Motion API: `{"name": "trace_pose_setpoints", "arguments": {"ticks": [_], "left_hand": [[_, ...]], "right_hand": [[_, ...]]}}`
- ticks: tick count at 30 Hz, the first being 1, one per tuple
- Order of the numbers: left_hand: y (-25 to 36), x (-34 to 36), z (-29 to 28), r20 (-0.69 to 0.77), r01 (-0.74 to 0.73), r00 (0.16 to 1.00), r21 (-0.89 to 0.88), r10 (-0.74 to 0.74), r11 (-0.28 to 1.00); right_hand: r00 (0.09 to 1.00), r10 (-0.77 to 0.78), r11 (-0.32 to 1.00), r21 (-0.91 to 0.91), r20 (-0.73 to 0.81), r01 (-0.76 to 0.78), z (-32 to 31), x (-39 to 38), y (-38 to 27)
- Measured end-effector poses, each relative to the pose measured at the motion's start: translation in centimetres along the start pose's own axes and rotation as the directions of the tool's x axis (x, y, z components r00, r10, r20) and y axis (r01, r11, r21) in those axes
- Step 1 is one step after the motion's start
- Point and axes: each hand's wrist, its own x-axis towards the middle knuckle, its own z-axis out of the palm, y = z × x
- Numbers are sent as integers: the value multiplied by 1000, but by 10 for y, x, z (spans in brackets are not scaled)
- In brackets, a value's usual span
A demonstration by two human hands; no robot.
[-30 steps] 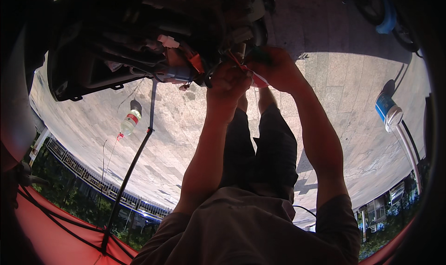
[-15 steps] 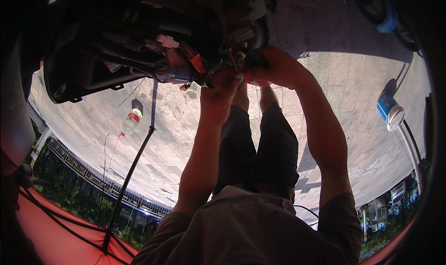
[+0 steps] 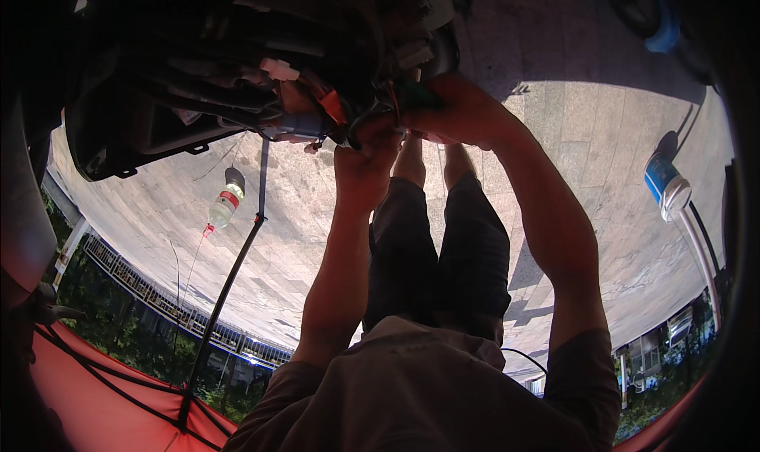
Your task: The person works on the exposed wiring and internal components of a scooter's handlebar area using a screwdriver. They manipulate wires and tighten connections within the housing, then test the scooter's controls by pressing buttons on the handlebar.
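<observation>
My left hand (image 3: 368, 159) is closed at the edge of an opened dark vehicle body (image 3: 134, 139), its fingertips pinching thin wires (image 3: 393, 100). Close against it, my right hand (image 3: 459, 113) is curled around a dark green object (image 3: 419, 96), whose kind I cannot make out in the shade. The two hands meet at the wire ends. Just left of them are an orange connector (image 3: 331, 104), a white plug (image 3: 279, 70) and a grey-blue cylindrical part (image 3: 297, 126). Black cables run back into the dark body; shadow hides most of the fingertips.
Paved ground (image 3: 586, 151) lies below. A bottle with a red label (image 3: 225, 205) and a black pole (image 3: 226, 294) are at left. At right is a blue and white bucket (image 3: 666, 184). Red canopy fabric (image 3: 103, 381) spans the lower left. A blue-marked wheel (image 3: 663, 32) shows at upper right.
Both hands have shifted slightly left, still together at the wires. A red patch under the right hand is now mostly hidden. The view has moved a little.
</observation>
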Motion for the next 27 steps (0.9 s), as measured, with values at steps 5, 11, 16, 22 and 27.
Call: {"name": "trace_pose_setpoints", "arguments": {"ticks": [5, 11, 16, 22, 27], "left_hand": [[2, -1, -1, -18, 67, 997, -67, -68, 995], [-8, 3, -2, -73, 49, 996, -107, -57, 993], [-17, 5, -5, -86, 27, 996, -90, -35, 996], [-20, 7, 0, -86, -7, 996, -93, -1, 996], [-18, 6, 9, -139, 2, 990, -163, -25, 987]], "right_hand": [[999, -40, 999, -3, -31, 40, -1, 1, 2], [997, -60, 996, 62, -38, 62, -1, 1, 5], [975, -110, 993, 9, -191, 114, 5, 0, 12], [938, -178, 983, -13, -296, 182, 17, 0, 26], [910, -197, 959, 120, -365, 256, 26, 2, 38]]}}
